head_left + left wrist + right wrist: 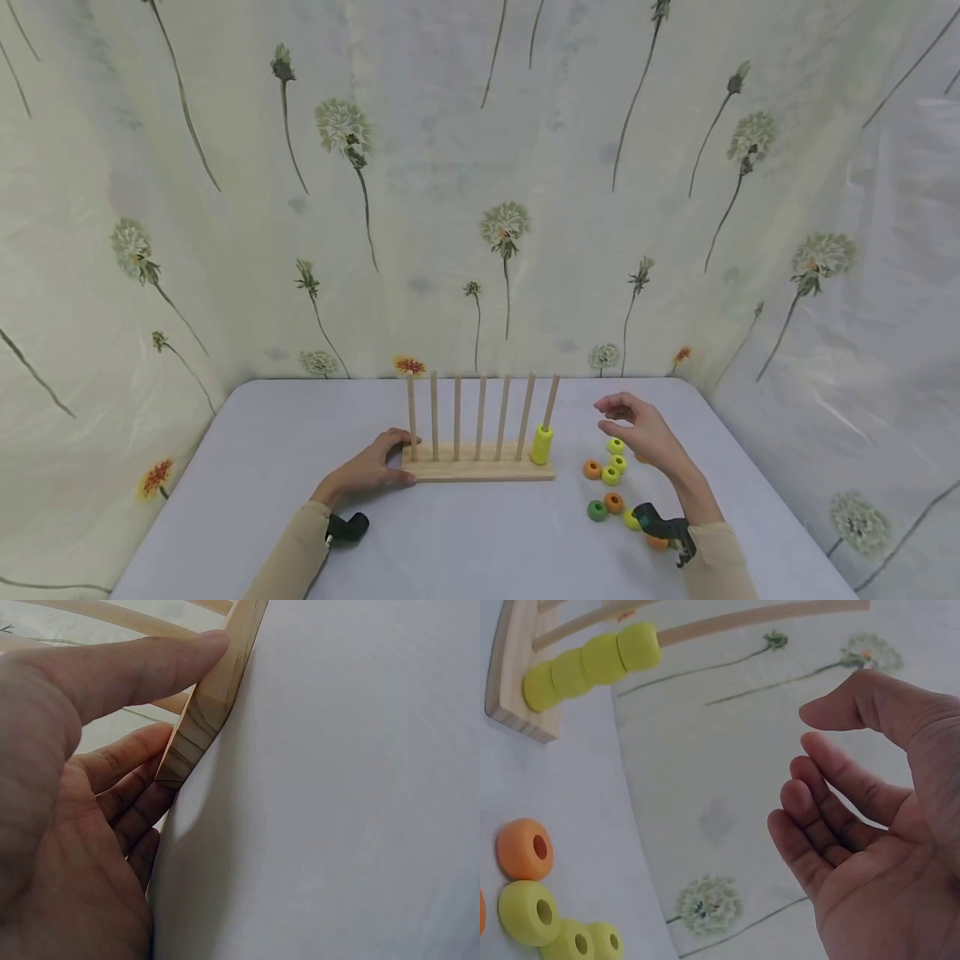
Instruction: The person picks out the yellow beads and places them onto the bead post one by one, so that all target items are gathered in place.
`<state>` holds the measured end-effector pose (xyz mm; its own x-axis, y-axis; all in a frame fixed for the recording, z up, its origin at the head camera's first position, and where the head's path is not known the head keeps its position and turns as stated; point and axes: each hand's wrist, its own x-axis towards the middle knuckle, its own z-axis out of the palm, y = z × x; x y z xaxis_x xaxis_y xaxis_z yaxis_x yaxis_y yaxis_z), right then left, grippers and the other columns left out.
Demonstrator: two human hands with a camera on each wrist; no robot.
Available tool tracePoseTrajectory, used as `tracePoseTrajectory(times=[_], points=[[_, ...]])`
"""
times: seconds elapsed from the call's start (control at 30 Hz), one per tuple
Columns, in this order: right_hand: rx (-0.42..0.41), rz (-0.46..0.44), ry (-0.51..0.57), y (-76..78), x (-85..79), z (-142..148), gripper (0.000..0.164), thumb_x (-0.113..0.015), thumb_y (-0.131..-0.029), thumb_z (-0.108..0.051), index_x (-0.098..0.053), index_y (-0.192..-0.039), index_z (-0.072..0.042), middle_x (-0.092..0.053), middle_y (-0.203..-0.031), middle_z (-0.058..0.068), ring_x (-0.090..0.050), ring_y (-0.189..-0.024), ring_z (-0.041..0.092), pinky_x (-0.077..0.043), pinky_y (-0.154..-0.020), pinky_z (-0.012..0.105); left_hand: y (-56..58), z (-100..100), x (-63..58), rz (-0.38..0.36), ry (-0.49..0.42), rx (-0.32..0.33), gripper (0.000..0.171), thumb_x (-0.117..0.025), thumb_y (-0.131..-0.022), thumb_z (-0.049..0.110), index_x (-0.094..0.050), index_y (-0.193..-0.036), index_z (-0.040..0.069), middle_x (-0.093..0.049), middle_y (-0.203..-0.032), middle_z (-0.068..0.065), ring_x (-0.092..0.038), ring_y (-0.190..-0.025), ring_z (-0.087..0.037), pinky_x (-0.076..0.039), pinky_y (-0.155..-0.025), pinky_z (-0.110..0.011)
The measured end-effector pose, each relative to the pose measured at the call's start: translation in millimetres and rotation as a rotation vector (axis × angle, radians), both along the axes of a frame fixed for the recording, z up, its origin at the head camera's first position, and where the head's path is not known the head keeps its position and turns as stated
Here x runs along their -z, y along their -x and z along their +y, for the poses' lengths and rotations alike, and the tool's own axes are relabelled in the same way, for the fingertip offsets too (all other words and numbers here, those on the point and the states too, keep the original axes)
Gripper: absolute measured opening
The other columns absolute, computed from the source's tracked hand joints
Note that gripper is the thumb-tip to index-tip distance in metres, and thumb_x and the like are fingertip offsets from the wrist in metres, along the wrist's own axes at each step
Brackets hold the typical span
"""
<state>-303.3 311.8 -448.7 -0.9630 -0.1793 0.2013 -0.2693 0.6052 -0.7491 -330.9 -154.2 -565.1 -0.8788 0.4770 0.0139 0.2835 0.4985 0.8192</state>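
Note:
A wooden peg rack [483, 477] with several upright pegs stands on the table. My left hand [367, 467] grips its left end, thumb along the front edge and fingers behind, as the left wrist view shows close up. Several yellow beads [542, 446] are stacked on the rightmost peg, touching one another in the right wrist view. To the right of the rack my right hand [647, 433] hovers with loosely bent fingers and nothing in them. In the right wrist view, a gap separates thumb and index fingertip.
Loose beads lie on the white table [480, 550] below my right hand: several yellow ones [611, 476], orange ones [592, 470] and a green one [597, 511]. My right forearm and its wrist camera [660, 523] partly cover some. A flower-patterned curtain [420, 208] surrounds the table's back and sides.

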Motion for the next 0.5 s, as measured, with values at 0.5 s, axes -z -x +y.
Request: tracePoseTrajectory(times=[0.5], points=[[0.095, -0.074, -0.015, 1.5, 19.7, 22.8, 0.038, -0.069, -0.089, -0.023, -0.056, -0.118, -0.002, -0.061, -0.114, 0.012, -0.058, -0.100, 0.019, -0.049, -0.078, 0.016, -1.4, 0.7, -1.5, -0.025, -0.009, -0.012, 0.060, -0.081, -0.077, 0.031, -0.053, -0.128, 0.016, -0.042, -0.142, -0.009, -0.029, -0.141, -0.034, -0.021, -0.115, -0.058]])
